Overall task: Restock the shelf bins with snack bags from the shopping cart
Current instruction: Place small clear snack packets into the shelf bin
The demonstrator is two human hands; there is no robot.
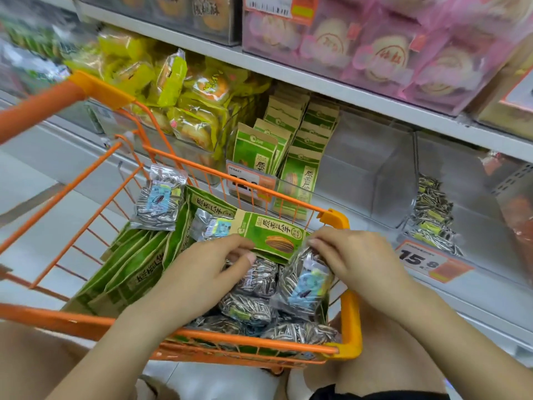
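Observation:
An orange wire shopping cart (350, 319) holds green paper seed bags (135, 264) on its left side and clear bags of striped sunflower seeds (248, 307) on its right. Both hands are inside the cart. My left hand (207, 269) pinches the lower edge of a green seed bag (274, 238) lying across the pile. My right hand (354, 255) grips the top of a clear seed bag (305, 281). Beyond the cart, a clear shelf bin (288, 157) holds upright green bags. Further right, another bin (432, 215) holds a small stack of clear seed bags.
Yellow pastry packs (178, 96) fill the bin at the left of the shelf. Pink pastry boxes (383, 50) stand on the shelf above. Price tags (427, 261) hang on the bin fronts. A clear bin between the green bags and the seed stack looks bare. My knees are below the cart.

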